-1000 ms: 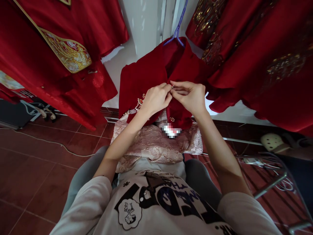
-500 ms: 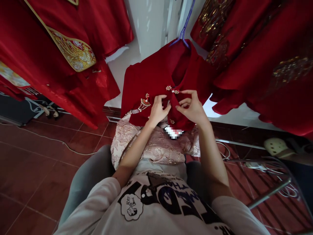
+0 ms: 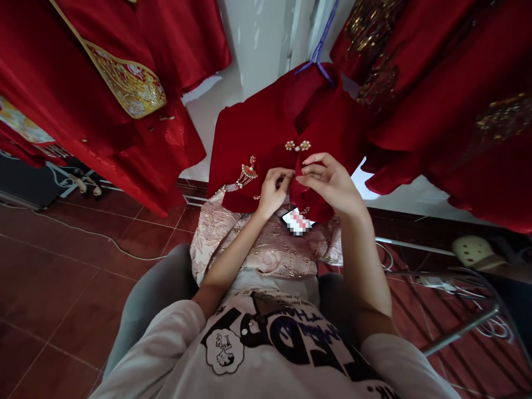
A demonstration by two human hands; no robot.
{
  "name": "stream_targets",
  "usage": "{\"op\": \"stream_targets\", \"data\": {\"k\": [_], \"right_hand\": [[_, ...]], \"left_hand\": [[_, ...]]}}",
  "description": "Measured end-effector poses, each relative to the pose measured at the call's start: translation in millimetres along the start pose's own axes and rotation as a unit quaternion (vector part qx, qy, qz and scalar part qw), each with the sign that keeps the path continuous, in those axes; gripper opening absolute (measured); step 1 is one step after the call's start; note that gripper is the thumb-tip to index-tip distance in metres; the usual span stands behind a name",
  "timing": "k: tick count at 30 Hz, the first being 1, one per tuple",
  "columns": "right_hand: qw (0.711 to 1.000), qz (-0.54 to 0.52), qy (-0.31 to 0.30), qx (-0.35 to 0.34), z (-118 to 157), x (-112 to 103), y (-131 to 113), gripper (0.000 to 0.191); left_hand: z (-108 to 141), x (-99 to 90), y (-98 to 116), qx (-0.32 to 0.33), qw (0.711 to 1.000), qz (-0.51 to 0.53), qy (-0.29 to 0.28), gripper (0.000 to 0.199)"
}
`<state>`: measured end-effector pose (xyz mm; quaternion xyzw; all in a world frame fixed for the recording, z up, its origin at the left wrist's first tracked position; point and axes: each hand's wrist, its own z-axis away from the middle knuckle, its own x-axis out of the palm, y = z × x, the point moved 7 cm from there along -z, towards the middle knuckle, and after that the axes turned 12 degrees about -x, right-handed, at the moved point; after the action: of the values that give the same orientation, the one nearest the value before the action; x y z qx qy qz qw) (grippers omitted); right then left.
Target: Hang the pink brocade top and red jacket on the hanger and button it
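A red jacket (image 3: 257,127) hangs from a purple hanger (image 3: 318,58) in front of me, its lower part over my lap. My left hand (image 3: 275,191) pinches the jacket's front edge below the top beaded clasp (image 3: 297,146). My right hand (image 3: 330,183) is close beside it, with thumb and fingers drawn together at the other side of the opening; what they hold is too small to make out. A fan-shaped beaded ornament (image 3: 249,170) with strands sits on the jacket's left side. Below the hands, a lower beaded fastener (image 3: 306,210) shows.
Pink brocade cloth (image 3: 274,252) covers my lap, with a phone (image 3: 298,221) lying on it. Red embroidered garments (image 3: 183,44) hang left, and more red garments (image 3: 440,111) right. A metal rack (image 3: 461,330) and a pale clog (image 3: 471,250) are at lower right. A cable (image 3: 120,246) crosses the tiles.
My left hand has shifted slightly right along the jacket's front edge. My right fingers have come away from the top clasp, which now shows whole. More of the phone is visible.
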<state>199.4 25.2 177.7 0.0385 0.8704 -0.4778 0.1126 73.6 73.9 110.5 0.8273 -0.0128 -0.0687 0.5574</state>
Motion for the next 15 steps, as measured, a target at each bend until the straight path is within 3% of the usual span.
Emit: {"op": "stream_targets", "data": {"k": [3, 7, 11, 15], "right_hand": [[0.999, -0.012, 0.030, 0.005, -0.8, 3.6, 2.0, 0.042], [0.997, -0.067, -0.018, 0.018, 1.1, 18.2, -9.2, 0.046], [1.000, -0.017, 0.001, 0.006, 2.3, 11.4, -15.4, 0.038], [0.995, 0.094, 0.025, 0.006, 4.1, 3.2, -8.2, 0.034]], "left_hand": [[7.1, -12.8, 21.1, 0.005, 0.998, 0.058, 0.034, 0.029], [16.9, -17.1, 40.1, 0.011, 0.995, 0.095, 0.009, 0.036], [13.4, -21.4, 30.7, -0.004, 0.993, 0.112, 0.035, 0.026], [7.9, -25.1, 9.9, -0.086, 0.987, 0.124, 0.053, 0.015]]}}
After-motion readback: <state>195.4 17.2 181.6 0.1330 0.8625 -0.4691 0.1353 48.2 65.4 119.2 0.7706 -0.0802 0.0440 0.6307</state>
